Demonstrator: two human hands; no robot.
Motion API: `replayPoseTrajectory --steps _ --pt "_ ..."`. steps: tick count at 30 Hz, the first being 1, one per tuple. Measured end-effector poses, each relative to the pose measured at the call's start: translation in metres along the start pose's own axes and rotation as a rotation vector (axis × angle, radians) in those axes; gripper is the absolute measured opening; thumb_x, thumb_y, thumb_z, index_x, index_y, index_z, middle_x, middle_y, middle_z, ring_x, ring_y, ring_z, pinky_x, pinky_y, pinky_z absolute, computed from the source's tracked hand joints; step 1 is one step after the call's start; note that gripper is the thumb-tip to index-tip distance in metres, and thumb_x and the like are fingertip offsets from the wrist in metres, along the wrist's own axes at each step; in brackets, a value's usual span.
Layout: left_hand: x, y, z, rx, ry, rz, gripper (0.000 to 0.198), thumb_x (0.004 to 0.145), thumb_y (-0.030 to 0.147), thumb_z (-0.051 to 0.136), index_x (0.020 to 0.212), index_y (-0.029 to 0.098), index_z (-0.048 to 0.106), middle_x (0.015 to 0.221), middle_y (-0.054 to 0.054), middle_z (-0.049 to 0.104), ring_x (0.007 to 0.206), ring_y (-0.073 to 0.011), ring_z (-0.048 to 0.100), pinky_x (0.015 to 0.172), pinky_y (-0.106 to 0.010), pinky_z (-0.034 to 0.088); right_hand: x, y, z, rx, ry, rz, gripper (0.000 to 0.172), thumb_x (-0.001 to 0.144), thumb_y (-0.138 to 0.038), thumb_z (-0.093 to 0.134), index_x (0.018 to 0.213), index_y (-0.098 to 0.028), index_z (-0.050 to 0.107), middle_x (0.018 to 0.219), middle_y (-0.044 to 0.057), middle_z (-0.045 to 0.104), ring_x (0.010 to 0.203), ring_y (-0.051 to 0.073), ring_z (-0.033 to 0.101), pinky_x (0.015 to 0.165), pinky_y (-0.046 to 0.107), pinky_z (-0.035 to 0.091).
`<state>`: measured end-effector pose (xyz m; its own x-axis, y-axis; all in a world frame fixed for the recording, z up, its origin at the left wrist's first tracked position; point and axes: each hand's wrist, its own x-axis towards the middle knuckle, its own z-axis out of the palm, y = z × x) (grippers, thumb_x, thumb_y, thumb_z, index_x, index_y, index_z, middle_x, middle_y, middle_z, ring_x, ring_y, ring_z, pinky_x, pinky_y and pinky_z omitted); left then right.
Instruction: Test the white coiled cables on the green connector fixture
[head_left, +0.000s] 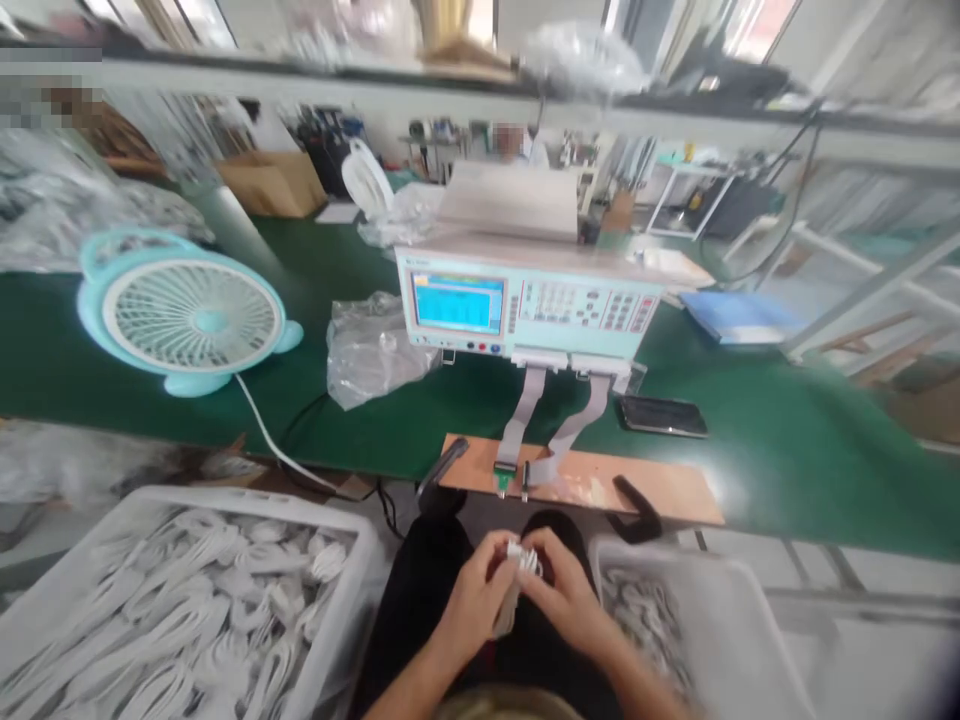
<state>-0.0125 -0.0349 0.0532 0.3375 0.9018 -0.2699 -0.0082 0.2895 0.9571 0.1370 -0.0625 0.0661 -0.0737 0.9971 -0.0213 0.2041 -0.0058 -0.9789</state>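
Note:
Above my lap, my left hand [480, 592] and my right hand [562, 585] meet around a small bundle of white cable [524, 558]. Fingers of both hands are closed on it, and its lower part is mostly hidden by them. Just beyond, two grey ribbon cables [523, 415] hang from a tester [529, 300] with a lit blue screen. One ribbon ends at a small green board [503, 483] on a wooden strip [660, 485] along the bench edge.
A white bin [360, 560] full of coiled white cables stands at left, a second white bin [739, 600] with cables at right. On the green bench [817, 450] are a turquoise fan [202, 315], a plastic bag [375, 350], a phone [664, 416] and a blue folder [739, 315].

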Motion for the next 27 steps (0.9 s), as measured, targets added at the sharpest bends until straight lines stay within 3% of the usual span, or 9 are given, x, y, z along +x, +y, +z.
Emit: replayPoseTrajectory --steps 4,7,12,15,21,24,27 --pt "0.002 -0.006 -0.001 0.136 0.013 0.163 0.030 0.080 0.032 0.050 0.106 0.021 0.060 0.098 -0.005 0.060 0.089 -0.0177 0.056 0.082 -0.027 0.043 -0.002 0.008 0.005 0.021 0.048 -0.025 0.015 0.079 -0.033 0.056 0.082 -0.020 0.049 0.074 -0.002 0.044 0.066 0.013 0.040 0.061 0.024 0.036" --pt "0.000 -0.006 0.000 0.177 0.032 0.260 0.020 0.080 0.029 0.051 0.093 0.020 0.063 0.088 -0.004 0.056 0.081 -0.0170 0.054 0.076 -0.026 0.043 -0.005 0.011 0.010 0.134 0.067 0.025 0.021 0.076 -0.037 0.059 0.078 -0.020 0.047 0.072 -0.003 0.041 0.066 0.013 0.039 0.059 0.023 0.035" --pt "-0.008 0.000 0.007 0.091 0.055 0.211 0.016 0.081 0.030 0.049 0.082 0.018 0.059 0.075 -0.002 0.054 0.071 -0.0156 0.053 0.068 -0.024 0.042 -0.007 0.014 0.025 0.621 0.109 0.261 0.030 0.078 -0.049 0.052 0.072 -0.020 0.049 0.067 -0.003 0.041 0.060 0.012 0.039 0.057 0.023 0.036" --pt "-0.010 0.006 0.007 0.075 0.053 0.229 0.015 0.081 0.030 0.049 0.080 0.017 0.058 0.074 -0.002 0.053 0.070 -0.0155 0.052 0.066 -0.024 0.042 -0.006 0.013 0.030 0.843 0.081 0.372 0.029 0.076 -0.046 0.056 0.072 -0.018 0.056 0.064 -0.002 0.044 0.057 0.011 0.041 0.056 0.023 0.036" --pt "-0.004 0.010 0.004 0.108 0.098 0.316 0.010 0.078 0.020 0.051 0.076 0.016 0.060 0.080 -0.003 0.049 0.072 -0.0139 0.050 0.066 -0.024 0.041 -0.005 0.014 0.030 0.810 -0.042 0.403 0.032 0.064 -0.046 0.069 0.069 -0.014 0.065 0.056 0.000 0.048 0.048 0.010 0.039 0.044 0.021 0.034" --pt "-0.002 0.007 0.006 0.100 0.096 0.328 0.005 0.075 0.018 0.055 0.074 0.016 0.060 0.076 -0.003 0.050 0.069 -0.0133 0.048 0.064 -0.023 0.040 -0.003 0.020 0.028 0.746 -0.016 0.385 0.031 0.062 -0.046 0.070 0.062 -0.016 0.064 0.054 0.000 0.049 0.049 0.011 0.042 0.047 0.023 0.036" --pt "-0.001 0.005 0.008 0.093 0.145 0.341 0.006 0.076 0.020 0.054 0.074 0.016 0.058 0.074 -0.002 0.050 0.068 -0.0128 0.047 0.063 -0.023 0.039 -0.003 0.026 0.025 0.689 0.041 0.387 0.030 0.061 -0.046 0.071 0.071 -0.018 0.068 0.059 0.002 0.056 0.057 0.016 0.049 0.055 0.028 0.041"
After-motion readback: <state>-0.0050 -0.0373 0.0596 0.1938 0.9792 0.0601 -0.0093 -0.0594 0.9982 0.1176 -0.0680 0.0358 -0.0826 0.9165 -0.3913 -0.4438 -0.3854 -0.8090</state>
